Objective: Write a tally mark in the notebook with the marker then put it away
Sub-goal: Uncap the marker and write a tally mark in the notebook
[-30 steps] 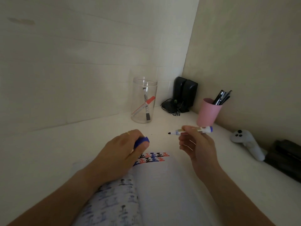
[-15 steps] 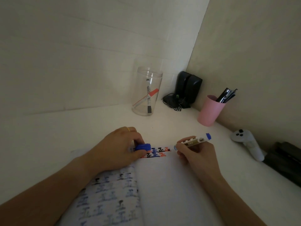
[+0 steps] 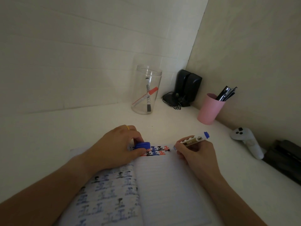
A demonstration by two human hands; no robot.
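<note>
Blue-ended marker (image 3: 192,140) pinched in my right hand (image 3: 195,154), tip down at top edge of notebook's (image 3: 162,185) right page, beside last tally in row of red, black, blue tally marks (image 3: 158,150). My left hand (image 3: 114,149) presses left page, fingers closed round blue cap (image 3: 142,145). Beyond, on white desk (image 3: 65,128): clear jar (image 3: 146,90) with two markers, pink cup (image 3: 210,109) of pens, black speakers (image 3: 187,87).

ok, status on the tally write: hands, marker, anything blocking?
Right hand grips marker, tip at the notebook top row. Left hand holds blue cap, resting on the page. Nothing blocking.
</note>
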